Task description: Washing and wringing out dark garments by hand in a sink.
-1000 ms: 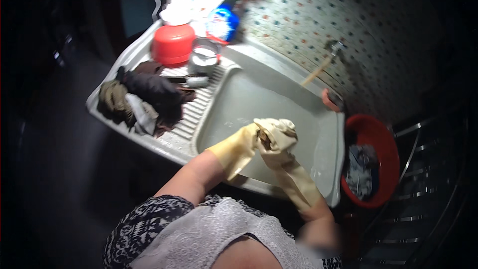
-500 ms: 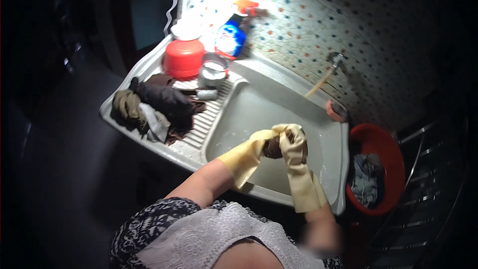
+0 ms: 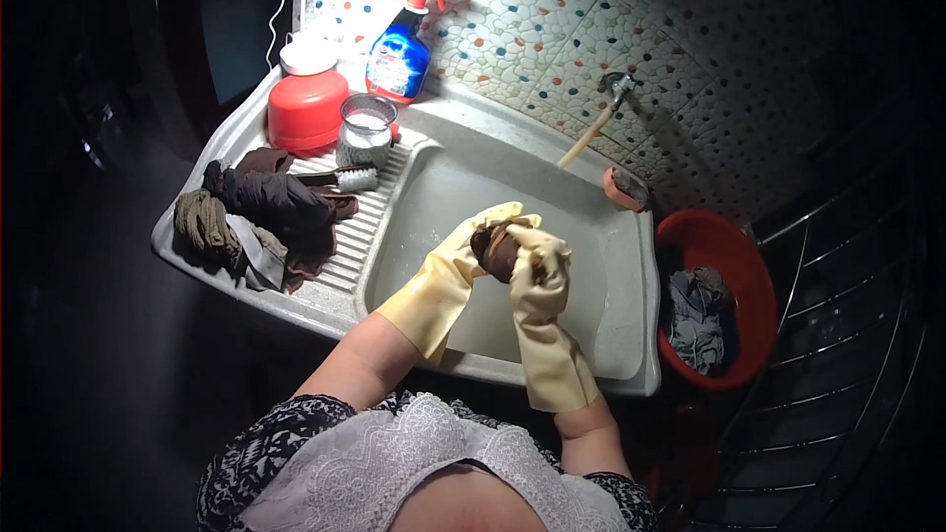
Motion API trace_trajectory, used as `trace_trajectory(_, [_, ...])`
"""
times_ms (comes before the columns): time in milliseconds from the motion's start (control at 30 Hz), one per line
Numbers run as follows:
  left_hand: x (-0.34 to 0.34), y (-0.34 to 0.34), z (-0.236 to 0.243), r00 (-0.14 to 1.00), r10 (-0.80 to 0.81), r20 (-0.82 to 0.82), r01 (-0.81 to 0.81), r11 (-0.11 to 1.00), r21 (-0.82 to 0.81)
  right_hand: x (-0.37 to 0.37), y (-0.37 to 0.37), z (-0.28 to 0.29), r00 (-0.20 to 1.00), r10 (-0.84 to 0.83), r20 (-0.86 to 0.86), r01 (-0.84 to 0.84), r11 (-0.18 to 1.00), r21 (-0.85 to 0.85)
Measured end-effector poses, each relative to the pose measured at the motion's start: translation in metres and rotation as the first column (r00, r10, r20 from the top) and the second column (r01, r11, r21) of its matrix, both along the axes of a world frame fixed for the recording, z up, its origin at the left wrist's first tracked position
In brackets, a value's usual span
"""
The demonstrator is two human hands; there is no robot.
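Observation:
A bunched, wet-looking dark brown cloth [image 3: 498,254] is held over the grey sink basin [image 3: 581,343]. My left hand [image 3: 480,236], in a pale yellow rubber glove, is closed round its left and far side. Against its right side my right hand [image 3: 540,261], gloved alike, has its fingers curled into the fabric. The exact kind of garment cannot be made out, as it is crumpled and partly covered by the gloves. Cloudy water [image 3: 443,197] lies in the basin below.
On the ribbed washboard [image 3: 357,236] at left lie dark clothes [image 3: 271,199] and a scrub brush [image 3: 357,178]. Behind stand a red tub [image 3: 307,110], a jar [image 3: 365,143] and a blue spray bottle [image 3: 399,57]. A tap [image 3: 619,86] overhangs the basin; a red bucket [image 3: 757,325] holds clothes at right.
The view has shifted, so the sink sits further left and higher. Both hands have turned around the cloth; more of it shows between the gloves.

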State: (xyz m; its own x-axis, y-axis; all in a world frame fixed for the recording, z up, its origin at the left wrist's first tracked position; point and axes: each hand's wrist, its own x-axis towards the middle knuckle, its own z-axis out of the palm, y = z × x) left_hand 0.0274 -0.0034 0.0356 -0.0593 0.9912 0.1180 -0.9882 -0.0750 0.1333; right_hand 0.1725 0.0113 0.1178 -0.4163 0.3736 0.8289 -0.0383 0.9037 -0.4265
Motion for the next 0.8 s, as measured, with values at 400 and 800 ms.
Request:
trace_trajectory(400, [0.022, -0.021, 0.030, 0.468, 0.117, -0.876, 0.172, 0.960, 0.220, 0.030, 0.003, 0.009, 0.638, 0.302, 0.708, -0.595, 0.777, 0.205])
trace_trajectory(800, [0.047, -0.019, 0.042, -0.139, 0.139, -0.980, 0.031, 0.990, 0.136, 0.030, 0.006, 0.018, 0.421, 0.204, 0.884, -0.703, 0.689, 0.175])
